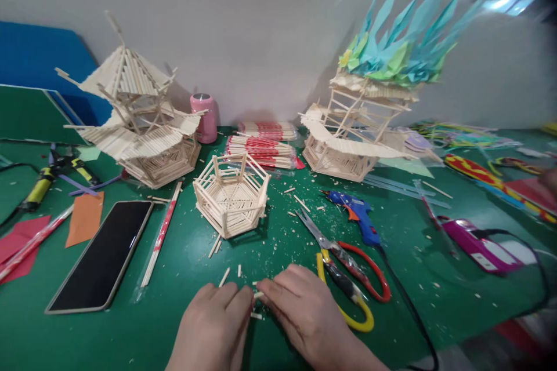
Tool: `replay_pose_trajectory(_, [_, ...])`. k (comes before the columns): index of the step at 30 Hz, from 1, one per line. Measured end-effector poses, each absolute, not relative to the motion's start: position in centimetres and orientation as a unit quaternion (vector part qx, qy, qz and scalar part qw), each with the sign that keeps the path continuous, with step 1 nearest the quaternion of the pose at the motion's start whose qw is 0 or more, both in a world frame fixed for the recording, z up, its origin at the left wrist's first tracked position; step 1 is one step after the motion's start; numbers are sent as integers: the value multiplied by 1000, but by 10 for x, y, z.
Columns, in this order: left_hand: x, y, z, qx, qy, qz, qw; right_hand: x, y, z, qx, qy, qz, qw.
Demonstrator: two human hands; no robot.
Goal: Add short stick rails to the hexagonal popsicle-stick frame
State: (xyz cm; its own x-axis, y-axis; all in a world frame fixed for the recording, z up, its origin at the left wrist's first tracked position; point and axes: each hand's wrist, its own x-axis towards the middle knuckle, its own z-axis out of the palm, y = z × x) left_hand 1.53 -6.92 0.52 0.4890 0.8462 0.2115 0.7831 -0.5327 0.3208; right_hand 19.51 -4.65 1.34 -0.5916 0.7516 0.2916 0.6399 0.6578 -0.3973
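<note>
My left hand (218, 322) and my right hand (300, 310) meet close together above the green table's front part. Both have curled fingers pinching a short piece of wooden stick (258, 295), which shows between the fingertips. Several cut stick bits lie just beyond, including one stick bit (224, 277) by my left knuckles. Farther off stands a small hexagonal frame of wooden sticks (232, 197), open at the top. Scissors with red and yellow handles (335, 255) lie right of my right hand, blades pointing away. A blue glue gun (357, 214) rests behind them.
A stick pagoda (134, 127) stands back left; another stick tower with folded paper (361, 122) stands back right. Packs of sticks (261, 151) and a pink bottle (204, 119) sit between. A phone (102, 258) lies left; a magenta device (478, 246) lies right.
</note>
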Motion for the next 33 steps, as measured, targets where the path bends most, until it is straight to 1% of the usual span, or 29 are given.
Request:
replay_pose_trajectory(3, [13,-76,0,857,485,143,98,191,-52,6,-395,-883,129,219])
replay_pose_trajectory(8, [12,-76,-3,858,487,129,96,188,-56,1,-409,-878,128,214])
replay_pose_trajectory(12, [13,-75,-2,855,493,142,79,184,-57,-3,-421,-867,99,246])
replay_pose_trajectory(15, [15,-72,-3,850,495,174,55,180,-55,-3,-429,-860,88,263])
replay_pose_trajectory(17, [17,-69,-5,854,473,211,45,182,-52,4,-424,-867,115,236])
replay_pose_trajectory(19, [18,-66,-8,864,433,256,34,188,-48,17,-406,-878,174,186])
replay_pose_trajectory(21, [16,-63,-8,868,403,288,18,198,-45,33,-374,-873,281,140])
replay_pose_trajectory(23, [9,-60,-5,860,420,290,19,208,-45,47,-318,-837,425,134])
replay_pose_trajectory(24, [5,-59,-2,847,450,280,31,212,-45,52,-308,-824,456,136])
replay_pose_trajectory(26, [-6,-56,4,824,492,269,76,215,-45,58,-323,-803,479,149])
replay_pose_trajectory(28, [-17,-51,7,818,502,269,80,215,-44,56,-392,-768,472,186])
replay_pose_trajectory(31, [-31,-39,2,787,569,234,44,210,-40,47,-484,-696,467,253])
replay_pose_trajectory(33, [-38,-29,-6,780,600,178,9,207,-38,40,-516,-678,450,268])
